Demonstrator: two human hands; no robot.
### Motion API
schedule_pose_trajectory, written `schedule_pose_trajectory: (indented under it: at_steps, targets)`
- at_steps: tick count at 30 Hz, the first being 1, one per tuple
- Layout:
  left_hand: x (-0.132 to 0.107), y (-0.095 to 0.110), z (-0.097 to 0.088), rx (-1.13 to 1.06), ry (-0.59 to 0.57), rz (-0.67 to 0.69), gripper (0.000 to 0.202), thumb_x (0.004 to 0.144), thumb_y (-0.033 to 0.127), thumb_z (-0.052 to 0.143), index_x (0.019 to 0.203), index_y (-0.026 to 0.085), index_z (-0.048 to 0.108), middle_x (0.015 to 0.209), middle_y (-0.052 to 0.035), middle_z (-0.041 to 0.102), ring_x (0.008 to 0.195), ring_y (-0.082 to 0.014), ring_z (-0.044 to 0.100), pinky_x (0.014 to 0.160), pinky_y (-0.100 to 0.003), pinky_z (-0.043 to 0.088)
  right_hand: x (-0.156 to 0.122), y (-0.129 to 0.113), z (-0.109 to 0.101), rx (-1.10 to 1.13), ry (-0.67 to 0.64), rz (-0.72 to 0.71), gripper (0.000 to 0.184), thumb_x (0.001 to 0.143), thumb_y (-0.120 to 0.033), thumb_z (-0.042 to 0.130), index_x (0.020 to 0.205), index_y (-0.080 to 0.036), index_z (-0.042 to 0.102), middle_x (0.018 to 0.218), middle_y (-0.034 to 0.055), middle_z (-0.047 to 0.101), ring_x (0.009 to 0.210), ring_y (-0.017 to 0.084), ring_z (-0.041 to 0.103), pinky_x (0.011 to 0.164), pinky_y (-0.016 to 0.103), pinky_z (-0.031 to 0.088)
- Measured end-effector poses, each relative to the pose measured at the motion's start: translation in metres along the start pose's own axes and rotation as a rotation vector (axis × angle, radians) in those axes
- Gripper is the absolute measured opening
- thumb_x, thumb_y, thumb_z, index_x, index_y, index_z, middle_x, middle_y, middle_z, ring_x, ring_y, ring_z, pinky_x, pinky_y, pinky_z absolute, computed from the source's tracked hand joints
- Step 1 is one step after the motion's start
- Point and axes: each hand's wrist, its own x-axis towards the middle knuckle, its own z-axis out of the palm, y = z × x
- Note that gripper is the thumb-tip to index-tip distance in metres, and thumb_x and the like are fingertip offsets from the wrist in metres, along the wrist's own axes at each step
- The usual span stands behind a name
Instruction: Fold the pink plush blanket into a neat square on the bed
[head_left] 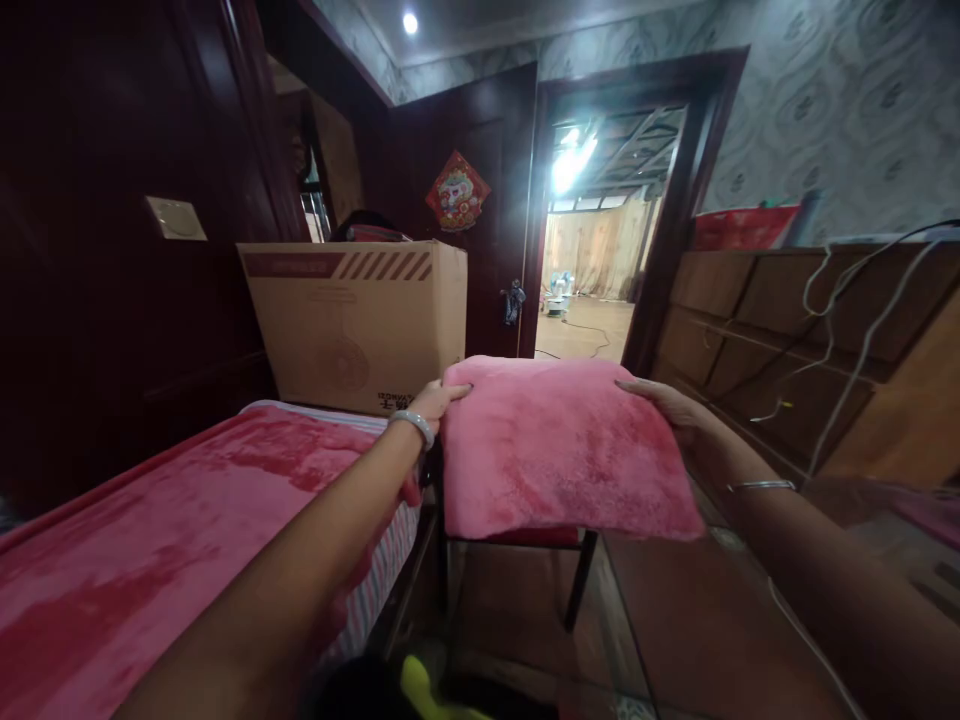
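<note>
Fingers of your left hand [432,408] and right hand [667,403] pinch the pink plush cloth [562,450] near its far corners. It spreads above the chair [581,580], contact hidden. You seem to be steadying it flat; any next move calls for level, even grips.

Cloth [562,450] pink w/ red patches; bed cover [180,510] pink/red; box [300,330] brn, maroon diag. stripes.

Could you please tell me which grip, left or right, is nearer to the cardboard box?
Left: the left grip appears near the lower right of the cardboard box, while the right grip is farther off, across the pink cloth.
</note>
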Motion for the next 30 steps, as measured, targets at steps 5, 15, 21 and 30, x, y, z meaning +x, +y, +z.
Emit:
schedule_pose_trajectory:
  at_steps: [5,15,21,30]
  targets:
    - [0.009,0.015,-0.001,0.03,0.016,-0.004,0.027,0.055,0.015,0.089,0.076,0.014,0.073,0.08,-0.0098,0.076,0.086,-0.0252,0.073,0.09,-0.041,0.059,0.008,-0.002,-0.003,0.091,0.083,0.004,0.036,0.069,-0.024,0.077,0.104,-0.023,0.072,0.088,0.0036,0.078,0.069,0.021,0.073,0.064,0.032,0.062]
    - [0.02,0.003,-0.007,0.12,0.021,-0.035,0.023,0.062,0.025,0.086,0.079,0.014,0.075,0.085,-0.0103,0.077,0.084,-0.022,0.071,0.087,-0.036,0.058,0.005,0.011,-0.004,-0.074,0.121,-0.125,0.05,0.07,-0.033,0.078,0.118,-0.024,0.068,0.101,0.0053,0.077,0.083,0.023,0.073,0.072,0.034,0.063]
    - [0.012,0.014,-0.013,0.396,0.208,0.082,0.049,0.072,0.033,0.081,0.114,0.011,0.069,0.124,-0.021,0.069,0.114,-0.0311,0.067,0.1,-0.045,0.053,0.011,0.002,-0.01,-0.523,0.347,-0.231,0.07,0.078,-0.045,0.071,0.141,-0.017,0.056,0.116,0.0148,0.073,0.098,0.032,0.072,0.084,0.046,0.061]
    - [-0.007,0.018,0.044,1.375,-0.164,0.765,0.077,0.088,0.067,0.057,0.148,0.02,0.048,0.156,-0.0158,0.047,0.146,-0.0347,0.038,0.122,-0.057,0.025,0.014,-0.009,0.044,-1.406,0.159,-0.721,0.067,0.098,-0.063,0.039,0.149,-0.023,0.051,0.15,0.0126,0.054,0.142,0.037,0.044,0.114,0.062,0.037]
